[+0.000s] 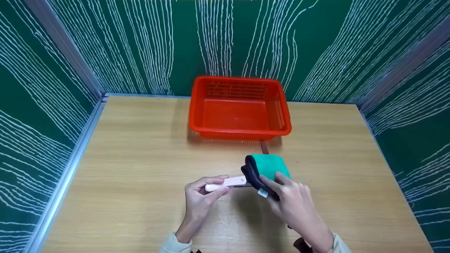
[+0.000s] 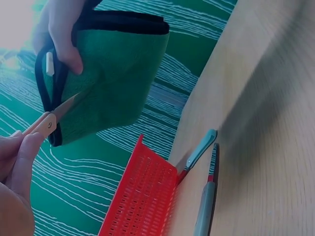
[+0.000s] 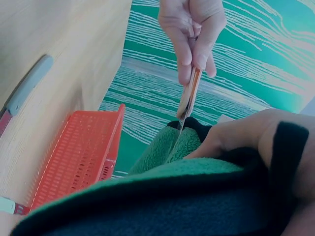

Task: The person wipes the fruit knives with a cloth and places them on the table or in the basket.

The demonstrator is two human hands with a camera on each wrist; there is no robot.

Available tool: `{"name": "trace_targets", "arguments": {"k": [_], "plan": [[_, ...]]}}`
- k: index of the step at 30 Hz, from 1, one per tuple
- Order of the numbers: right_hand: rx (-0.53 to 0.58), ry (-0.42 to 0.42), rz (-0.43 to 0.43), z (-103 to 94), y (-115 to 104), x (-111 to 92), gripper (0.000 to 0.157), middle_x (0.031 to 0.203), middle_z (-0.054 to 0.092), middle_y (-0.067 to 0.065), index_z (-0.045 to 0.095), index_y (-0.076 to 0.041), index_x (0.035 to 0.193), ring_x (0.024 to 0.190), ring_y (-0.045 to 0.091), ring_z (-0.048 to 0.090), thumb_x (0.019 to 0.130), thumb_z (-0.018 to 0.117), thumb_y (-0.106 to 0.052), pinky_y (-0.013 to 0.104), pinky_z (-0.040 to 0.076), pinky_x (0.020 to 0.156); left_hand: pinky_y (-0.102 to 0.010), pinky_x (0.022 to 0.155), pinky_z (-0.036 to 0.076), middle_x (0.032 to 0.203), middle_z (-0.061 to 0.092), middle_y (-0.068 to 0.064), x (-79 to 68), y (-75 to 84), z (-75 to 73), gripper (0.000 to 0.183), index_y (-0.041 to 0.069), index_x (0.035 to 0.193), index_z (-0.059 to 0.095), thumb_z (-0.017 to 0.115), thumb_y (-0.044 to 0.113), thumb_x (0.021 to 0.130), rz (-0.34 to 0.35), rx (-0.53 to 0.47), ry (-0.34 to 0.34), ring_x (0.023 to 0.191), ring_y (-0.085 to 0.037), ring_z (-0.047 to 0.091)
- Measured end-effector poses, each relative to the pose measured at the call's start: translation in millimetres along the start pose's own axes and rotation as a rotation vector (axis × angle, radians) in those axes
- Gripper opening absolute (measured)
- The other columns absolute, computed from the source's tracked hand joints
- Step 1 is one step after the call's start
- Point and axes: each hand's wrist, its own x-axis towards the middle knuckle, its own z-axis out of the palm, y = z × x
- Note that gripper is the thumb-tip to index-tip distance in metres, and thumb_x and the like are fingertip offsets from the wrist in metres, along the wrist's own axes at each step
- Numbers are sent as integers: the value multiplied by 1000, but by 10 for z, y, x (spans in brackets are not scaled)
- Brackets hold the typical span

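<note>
My left hand (image 1: 202,200) pinches the pale pink handle of a folding knife (image 1: 226,183) between thumb and fingers. Its blade is out and lies against a folded green cloth (image 1: 270,165) with black edging; in the right wrist view the blade (image 3: 182,123) goes in between two green layers. My right hand (image 1: 295,196) grips that cloth from the right, thumb on one face and fingers on the other. A small white tag (image 1: 262,193) hangs from the cloth's black edge. Both things are held above the wooden table.
A red plastic basket (image 1: 242,133) stands at the back of the table (image 1: 140,158). Two knives with grey-blue handles, one handle nearer the basket (image 2: 201,149) and one in front (image 2: 205,211), lie on the tabletop. Green walls with white wavy lines enclose three sides.
</note>
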Motion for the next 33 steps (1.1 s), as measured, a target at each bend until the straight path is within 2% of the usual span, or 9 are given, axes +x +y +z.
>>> {"name": "trace_targets", "arguments": {"k": [7, 10, 15, 18, 24, 33], "plan": [[-7, -40, 76, -45, 96, -22, 38, 71, 49, 0, 76, -12, 100, 45, 17, 43, 63, 74, -2, 22, 32, 38, -43, 64, 58, 96, 67, -28, 5, 14, -29, 23, -16, 88, 65, 77, -12, 69, -36, -39, 3, 83, -38, 67], [-10, -39, 101, -48, 157, -33, 36, 70, 49, 0, 76, -11, 100, 44, 17, 42, 65, 73, -3, 23, 31, 38, -45, 64, 57, 97, 67, -28, 10, 9, -43, 24, -16, 89, 65, 77, -12, 69, -53, -41, 6, 83, -39, 67], [-12, -18, 132, -49, 275, -68, 30, 67, 44, -3, 76, -10, 98, 45, 9, 34, 68, 79, -10, 21, 27, 38, -46, 66, 57, 99, 66, -29, 19, 15, -60, 27, -17, 95, 64, 75, -12, 71, -96, -32, 2, 81, -37, 68], [-1, 10, 160, -71, 328, -85, 31, 66, 44, -4, 76, -9, 97, 45, 7, 32, 67, 80, -8, 21, 25, 39, -44, 66, 57, 99, 67, -27, 24, 30, -69, 28, -16, 98, 65, 75, -10, 72, -96, -2, -9, 82, -36, 68], [19, 126, 163, -162, 367, -58, 29, 63, 40, -6, 76, -6, 93, 45, 5, 29, 65, 69, -1, 21, 23, 39, -43, 66, 57, 98, 67, -27, 36, 34, -60, 28, -14, 98, 67, 75, -9, 72, -67, 42, -31, 81, -35, 68], [39, 186, 142, -252, 243, 25, 31, 66, 42, -6, 77, -8, 94, 46, 5, 31, 64, 69, -1, 21, 23, 39, -40, 67, 58, 98, 68, -24, 19, 16, 5, 30, -9, 99, 69, 77, -9, 70, -126, 77, -7, 80, -33, 69]]}}
